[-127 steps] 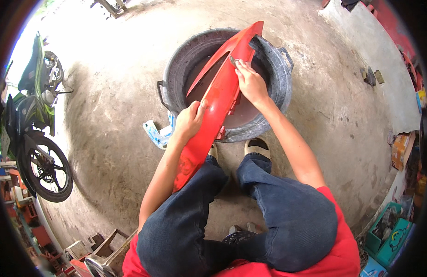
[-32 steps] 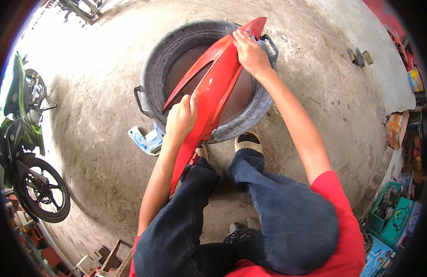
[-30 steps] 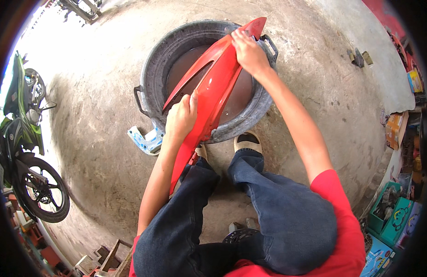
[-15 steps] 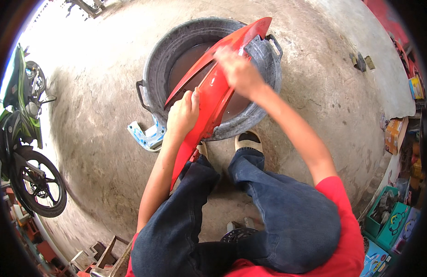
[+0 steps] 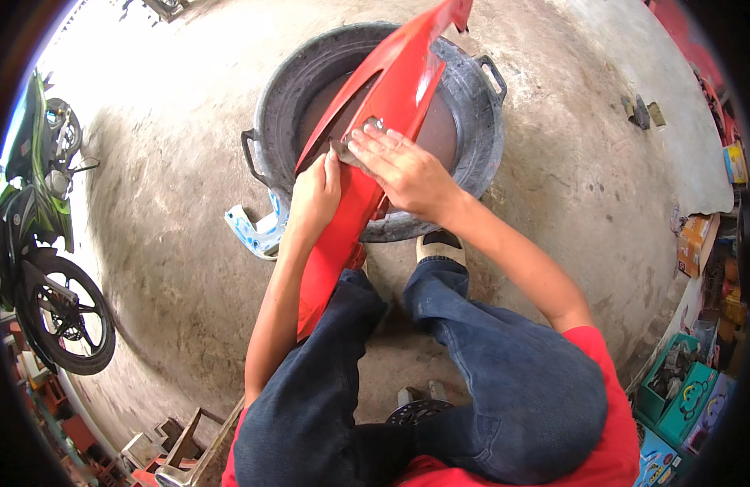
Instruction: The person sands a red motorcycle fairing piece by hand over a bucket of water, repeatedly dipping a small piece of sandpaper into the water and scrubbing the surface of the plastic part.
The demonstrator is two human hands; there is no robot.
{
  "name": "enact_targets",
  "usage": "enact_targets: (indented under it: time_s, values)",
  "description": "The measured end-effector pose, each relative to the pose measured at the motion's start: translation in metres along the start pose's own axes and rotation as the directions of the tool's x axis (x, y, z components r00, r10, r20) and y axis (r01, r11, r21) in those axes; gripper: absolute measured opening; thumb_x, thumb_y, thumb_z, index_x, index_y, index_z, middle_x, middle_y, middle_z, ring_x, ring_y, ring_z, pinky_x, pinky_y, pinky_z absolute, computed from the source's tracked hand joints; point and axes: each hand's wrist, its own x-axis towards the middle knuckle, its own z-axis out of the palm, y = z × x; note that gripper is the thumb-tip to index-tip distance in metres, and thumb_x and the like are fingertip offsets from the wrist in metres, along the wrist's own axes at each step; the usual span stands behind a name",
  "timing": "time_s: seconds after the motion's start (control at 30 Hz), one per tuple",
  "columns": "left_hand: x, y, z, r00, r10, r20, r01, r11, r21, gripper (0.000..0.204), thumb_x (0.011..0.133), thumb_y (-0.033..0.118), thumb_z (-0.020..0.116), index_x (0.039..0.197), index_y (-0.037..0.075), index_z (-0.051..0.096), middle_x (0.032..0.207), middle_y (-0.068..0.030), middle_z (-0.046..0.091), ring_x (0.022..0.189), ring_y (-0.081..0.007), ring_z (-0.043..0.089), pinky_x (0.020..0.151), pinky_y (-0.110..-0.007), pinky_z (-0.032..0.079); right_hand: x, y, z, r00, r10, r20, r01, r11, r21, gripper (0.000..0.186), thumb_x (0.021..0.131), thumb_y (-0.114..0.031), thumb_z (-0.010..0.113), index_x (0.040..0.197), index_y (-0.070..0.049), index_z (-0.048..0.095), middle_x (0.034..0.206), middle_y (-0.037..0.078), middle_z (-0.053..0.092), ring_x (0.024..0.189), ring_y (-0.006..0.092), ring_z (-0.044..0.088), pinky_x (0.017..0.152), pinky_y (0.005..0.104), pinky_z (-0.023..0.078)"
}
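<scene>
A long, glossy red motorcycle body panel [image 5: 334, 256] slants from my lap across a wide black tub [image 5: 269, 105]. My left hand [image 5: 314, 195] is closed around the panel's left edge, thumb on top. Pressed on the panel's upper face, my right hand [image 5: 403, 170] has its fingers together over a grey-brown piece of sandpaper [image 5: 351, 156], part of which sticks out toward the left thumb. Murky brownish water [image 5: 440, 134] lies in the tub below the panel.
A white and blue plastic part [image 5: 257, 231] rests on the concrete floor against the tub's left side. On the far left stands a black and green motorcycle [image 5: 54, 300]. Boxes, one of them teal [image 5: 687, 390], line the right side. Lower left is a wooden frame [image 5: 184, 446].
My right hand has come down the panel toward my left hand, and the sandpaper now shows under its fingers. The panel's far tip has moved up and away.
</scene>
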Motion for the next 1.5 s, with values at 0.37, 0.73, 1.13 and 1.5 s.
enact_targets:
  time_s: [0.37, 0.73, 1.13, 1.5]
  values:
    - [0.043, -0.023, 0.022, 0.989, 0.146, -0.017, -0.147, 0.986, -0.075, 0.053, 0.115, 0.038, 0.039, 0.099, -0.007, 0.063, 0.089, -0.0306, 0.064, 0.088, -0.0453, 0.063, 0.083, -0.047, 0.049, -0.014, 0.013, 0.026, 0.991, 0.132, 0.033, -0.129, 0.987, -0.096, 0.044, 0.102, -0.014, 0.050, 0.142, 0.003, 0.060, 0.149, 0.022, 0.059, 0.140, 0.0367, 0.055, 0.118, 0.0468, 0.043]
    - [0.038, -0.026, 0.017, 0.989, -0.011, 0.147, 0.029, 0.992, -0.121, 0.047, 0.114, 0.037, 0.042, 0.103, -0.005, 0.059, 0.088, -0.0284, 0.065, 0.091, -0.0445, 0.064, 0.083, -0.049, 0.048, -0.023, 0.037, 0.025, 0.977, 0.213, 0.009, -0.210, 0.968, -0.133, 0.043, 0.105, -0.017, 0.049, 0.140, 0.004, 0.061, 0.145, 0.023, 0.061, 0.138, 0.0369, 0.056, 0.116, 0.0468, 0.043]
    - [-0.002, -0.032, -0.002, 0.993, 0.114, -0.016, -0.115, 0.992, -0.045, 0.023, 0.110, 0.020, 0.050, 0.107, -0.001, 0.060, 0.084, -0.0312, 0.063, 0.083, -0.0524, 0.062, 0.067, -0.059, 0.046, -0.016, 0.034, 0.035, 0.989, 0.150, 0.000, -0.150, 0.985, -0.083, 0.046, 0.100, -0.014, 0.047, 0.140, 0.006, 0.059, 0.146, 0.026, 0.059, 0.135, 0.0381, 0.059, 0.116, 0.0475, 0.044]
    - [0.002, -0.046, 0.008, 0.981, 0.191, -0.025, -0.191, 0.982, -0.001, 0.034, 0.112, 0.028, 0.044, 0.114, -0.001, 0.062, 0.093, -0.0314, 0.065, 0.092, -0.0533, 0.063, 0.074, -0.059, 0.048, -0.012, 0.047, 0.036, 0.967, 0.252, -0.019, -0.253, 0.967, -0.038, 0.047, 0.100, -0.012, 0.047, 0.141, 0.007, 0.058, 0.147, 0.026, 0.059, 0.140, 0.0393, 0.054, 0.120, 0.0468, 0.040]
